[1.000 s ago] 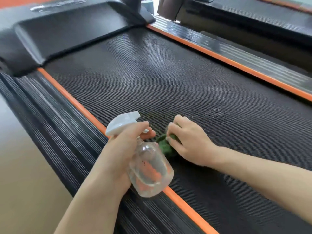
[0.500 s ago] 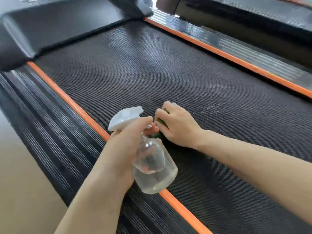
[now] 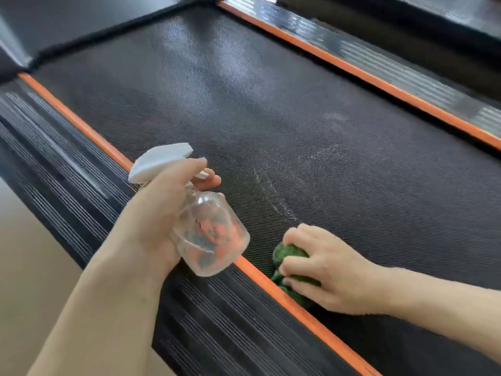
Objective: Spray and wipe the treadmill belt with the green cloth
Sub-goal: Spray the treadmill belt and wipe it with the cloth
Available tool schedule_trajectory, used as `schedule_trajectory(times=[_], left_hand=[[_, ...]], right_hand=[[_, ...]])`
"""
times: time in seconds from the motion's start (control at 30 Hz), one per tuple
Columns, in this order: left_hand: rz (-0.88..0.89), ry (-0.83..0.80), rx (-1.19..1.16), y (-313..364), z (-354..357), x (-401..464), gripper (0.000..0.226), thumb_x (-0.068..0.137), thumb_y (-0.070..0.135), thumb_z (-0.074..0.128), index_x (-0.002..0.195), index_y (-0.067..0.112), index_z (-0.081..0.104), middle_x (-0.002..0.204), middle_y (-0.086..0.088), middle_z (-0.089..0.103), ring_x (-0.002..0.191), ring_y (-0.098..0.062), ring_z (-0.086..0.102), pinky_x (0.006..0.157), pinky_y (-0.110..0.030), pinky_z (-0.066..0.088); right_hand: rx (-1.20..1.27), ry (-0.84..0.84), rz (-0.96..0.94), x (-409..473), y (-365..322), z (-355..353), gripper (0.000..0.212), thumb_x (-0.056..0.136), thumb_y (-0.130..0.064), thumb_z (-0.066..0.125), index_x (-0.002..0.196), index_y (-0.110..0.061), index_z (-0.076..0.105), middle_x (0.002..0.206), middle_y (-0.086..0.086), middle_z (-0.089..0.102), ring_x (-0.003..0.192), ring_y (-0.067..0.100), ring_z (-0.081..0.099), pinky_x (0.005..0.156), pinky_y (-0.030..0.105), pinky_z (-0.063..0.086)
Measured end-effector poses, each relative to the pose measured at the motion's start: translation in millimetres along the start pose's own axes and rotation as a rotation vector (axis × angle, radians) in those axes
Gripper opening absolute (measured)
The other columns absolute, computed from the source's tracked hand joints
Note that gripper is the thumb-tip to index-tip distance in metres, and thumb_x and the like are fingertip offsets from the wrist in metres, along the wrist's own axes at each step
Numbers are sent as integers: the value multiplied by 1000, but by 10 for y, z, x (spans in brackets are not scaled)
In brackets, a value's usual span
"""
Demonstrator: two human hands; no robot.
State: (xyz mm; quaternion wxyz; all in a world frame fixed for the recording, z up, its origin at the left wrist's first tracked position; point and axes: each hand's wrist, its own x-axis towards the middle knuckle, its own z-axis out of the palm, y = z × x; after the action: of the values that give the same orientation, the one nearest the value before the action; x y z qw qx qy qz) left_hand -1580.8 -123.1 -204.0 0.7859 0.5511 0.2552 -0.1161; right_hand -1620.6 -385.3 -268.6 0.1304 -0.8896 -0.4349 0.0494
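Black treadmill belt [image 3: 271, 109], orange-edged, mid-wipe.
Green cloth [image 3: 290, 253], bunched under the curled fingers [image 3: 301, 234] of the right hand [image 3: 333, 272], now drawn back from mid-belt to the near orange strip [image 3: 271, 283], leaving pale wet streaks [image 3: 273, 196] behind: near edge reached, far stretch likely still to wipe. Left hand [image 3: 157, 213] wrapped round the neck of the clear spray bottle [image 3: 208, 237], held above the side rail [image 3: 81, 185], white nozzle [image 3: 160, 161] up; little liquid visible inside.

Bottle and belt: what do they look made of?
Bottle: clear body, probably plastic; the orange strip shows through it; its spray head is opaque white plastic. Belt: black, matte, likely rubber, with a fine woven-looking texture and pale smears.
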Motion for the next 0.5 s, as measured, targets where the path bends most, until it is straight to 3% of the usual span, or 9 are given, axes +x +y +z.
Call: schedule_trajectory(times=[0.17,0.23,0.4,0.5], left_hand=[[-57,-90,68,-193,220,-78,14,92,30,74,95,17,71,104,-7,80,86,-25,77,72,-35,59],[-81,-112,71,-243,261,-76,18,91,30,75,101,16,71,110,-7,80,86,-25,74,65,-34,57],[-110,-62,64,-278,267,97,17,94,27,73,96,10,71,110,-16,79,75,-22,77,54,-31,61],[-99,-19,36,-229,181,153,23,95,25,72,107,6,70,107,-17,78,65,-17,78,48,-29,59]], right_hand=[[-71,-109,-99,-459,-6,-94,22,103,-37,50,92,-23,63,106,4,53,89,22,47,78,39,44],[-83,-55,-140,-242,83,-83,23,104,-35,50,92,-20,63,104,7,53,86,24,46,77,40,44],[-45,275,130,747,293,114,20,98,-31,59,101,-12,65,95,6,47,80,22,41,72,43,43],[-26,278,194,833,257,134,18,96,-32,58,99,-14,63,97,5,47,81,22,42,72,45,43]])
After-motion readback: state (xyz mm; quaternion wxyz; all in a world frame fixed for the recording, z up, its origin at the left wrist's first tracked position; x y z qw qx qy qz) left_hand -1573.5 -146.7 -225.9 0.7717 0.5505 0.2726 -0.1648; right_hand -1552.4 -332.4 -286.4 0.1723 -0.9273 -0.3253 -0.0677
